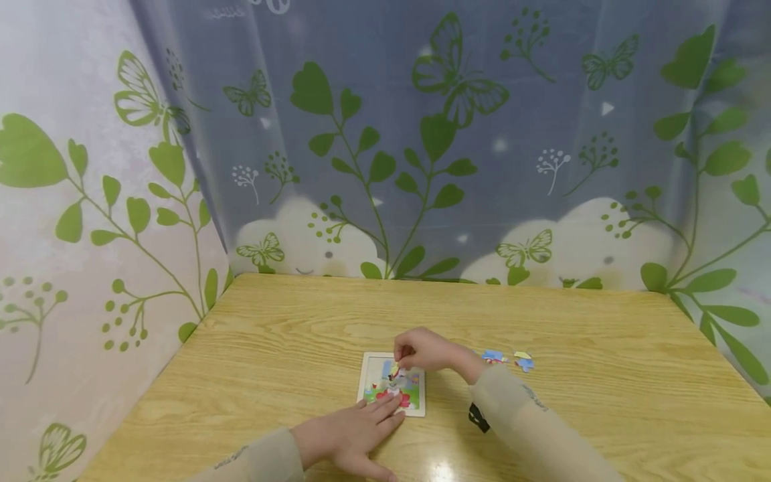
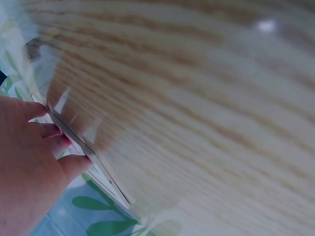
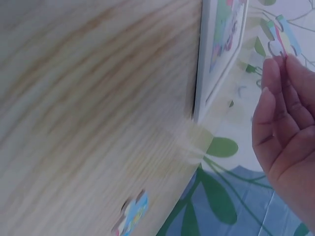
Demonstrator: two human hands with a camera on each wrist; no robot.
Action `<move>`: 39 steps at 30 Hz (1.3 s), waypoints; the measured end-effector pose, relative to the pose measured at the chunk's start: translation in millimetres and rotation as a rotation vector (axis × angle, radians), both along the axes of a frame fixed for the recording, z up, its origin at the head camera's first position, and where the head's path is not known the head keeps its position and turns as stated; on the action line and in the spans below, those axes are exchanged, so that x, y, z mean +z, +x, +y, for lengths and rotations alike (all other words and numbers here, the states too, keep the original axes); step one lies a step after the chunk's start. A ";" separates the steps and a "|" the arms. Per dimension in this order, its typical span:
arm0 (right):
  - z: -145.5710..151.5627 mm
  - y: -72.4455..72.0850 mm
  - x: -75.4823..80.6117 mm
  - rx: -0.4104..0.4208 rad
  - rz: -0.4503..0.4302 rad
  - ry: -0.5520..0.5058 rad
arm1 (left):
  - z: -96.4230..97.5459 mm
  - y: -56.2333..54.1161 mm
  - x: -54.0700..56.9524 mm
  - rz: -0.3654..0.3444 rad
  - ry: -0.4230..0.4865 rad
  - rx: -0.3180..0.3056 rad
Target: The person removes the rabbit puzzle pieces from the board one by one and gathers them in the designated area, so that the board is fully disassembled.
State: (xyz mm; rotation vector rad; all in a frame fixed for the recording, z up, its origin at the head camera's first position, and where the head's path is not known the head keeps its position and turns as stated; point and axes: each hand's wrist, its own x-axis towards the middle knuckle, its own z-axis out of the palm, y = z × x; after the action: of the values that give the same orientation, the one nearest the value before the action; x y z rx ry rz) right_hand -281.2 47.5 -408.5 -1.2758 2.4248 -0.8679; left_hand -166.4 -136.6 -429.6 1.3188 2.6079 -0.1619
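A pale wood-grain table (image 1: 289, 335) fills the near half of the scene, shiny in places. Behind it, at the far side, hangs a blue-grey curtain (image 1: 518, 167) printed with green leaves and butterflies. Loose puzzle pieces (image 1: 495, 357), mostly blue and yellow, lie on the table to the right of the board. Nearer, a small black object (image 1: 478, 418) is partly covered by the right sleeve (image 1: 530, 415).

The puzzle board (image 1: 363, 375) lies flat near the middle: a square with a pale rim, showing a grey cartoon figure above red shapes on green ground. The right hand hides its far right corner, and left fingers cover part of its near side.

The left hand (image 1: 360, 432) is palm down, fingers straight and slightly apart, their tips resting on the board's near part. The right hand (image 1: 426, 351) reaches in from the right, thumb and fingers pinching a blue, yellow and white puzzle piece (image 3: 283, 39) at the board's far side; whether that piece touches the board cannot be told.
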 end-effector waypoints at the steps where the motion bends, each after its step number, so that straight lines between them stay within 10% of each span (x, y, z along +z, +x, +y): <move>1: 2.8 0.0 0.8 -0.002 0.001 -0.004 | 0.3 0.1 0.4 -0.004 0.001 0.001; 39: 94.5 7.9 -2.6 -0.050 0.014 0.013 | -1.1 -4.0 -0.7 -0.066 0.077 -0.007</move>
State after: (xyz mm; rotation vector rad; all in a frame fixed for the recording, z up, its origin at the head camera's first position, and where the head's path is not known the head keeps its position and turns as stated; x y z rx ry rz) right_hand -273.3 142.0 -411.1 -1.2259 2.4794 -0.8580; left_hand -170.4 -137.7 -430.4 1.3354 2.5783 -0.0190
